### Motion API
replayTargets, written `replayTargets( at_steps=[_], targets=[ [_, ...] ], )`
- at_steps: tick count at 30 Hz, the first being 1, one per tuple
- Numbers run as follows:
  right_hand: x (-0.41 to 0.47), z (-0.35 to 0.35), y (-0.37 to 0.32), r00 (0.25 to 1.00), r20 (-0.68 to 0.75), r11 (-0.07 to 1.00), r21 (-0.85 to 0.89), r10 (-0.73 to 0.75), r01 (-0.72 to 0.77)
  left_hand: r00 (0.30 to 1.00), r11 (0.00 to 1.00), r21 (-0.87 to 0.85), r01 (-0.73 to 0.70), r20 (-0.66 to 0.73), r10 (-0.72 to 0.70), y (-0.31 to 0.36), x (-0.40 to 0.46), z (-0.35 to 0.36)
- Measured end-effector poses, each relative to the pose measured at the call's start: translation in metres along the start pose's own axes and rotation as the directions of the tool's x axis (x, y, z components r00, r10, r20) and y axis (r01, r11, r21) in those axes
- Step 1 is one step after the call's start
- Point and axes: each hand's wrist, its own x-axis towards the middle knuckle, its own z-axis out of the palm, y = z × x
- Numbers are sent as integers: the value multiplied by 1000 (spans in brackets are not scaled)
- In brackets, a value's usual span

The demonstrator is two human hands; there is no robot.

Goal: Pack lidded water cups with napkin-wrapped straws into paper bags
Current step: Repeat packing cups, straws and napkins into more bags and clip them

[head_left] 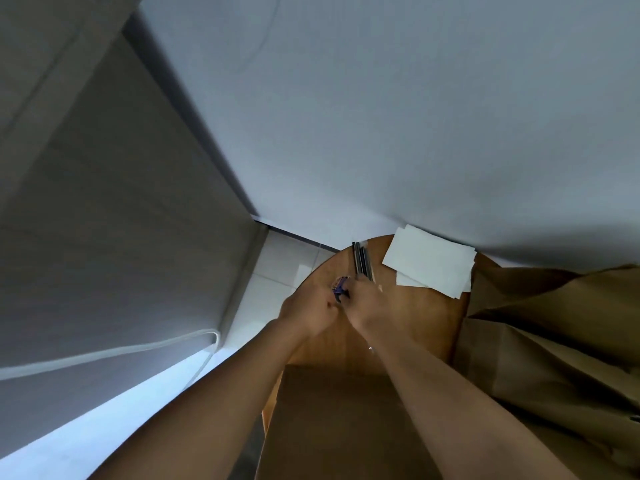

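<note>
Two bare hands are seen over a round wooden table (412,327). Crumpled paper bags (554,341) are piled right of the right hand (367,306); another brown bag (332,424) lies beneath the forearms. White napkins (429,261) are stacked beyond and right of the right hand. Dark straws (361,259) are gripped by its curled fingers. A small blue-and-dark object (340,289), unidentifiable, is pinched by the left hand (308,311).

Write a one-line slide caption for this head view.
Both hands, left and right, meet at a bundle of straws on a round wooden table, beside white napkins and paper bags.
</note>
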Motion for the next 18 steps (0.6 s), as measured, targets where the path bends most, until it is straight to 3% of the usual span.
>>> replayTargets(
  at_steps=[13, 18],
  targets=[
    [0, -1, -2, 999, -33, 1000, 5, -25, 25, 1000, 999, -48, -3, 3, 3, -13, -4, 4],
    [-16, -14, -1, 999, -35, 970, 239, 39, -30, 1000, 997, -76, 4, -11, -4, -14, -14, 3]
  ],
)
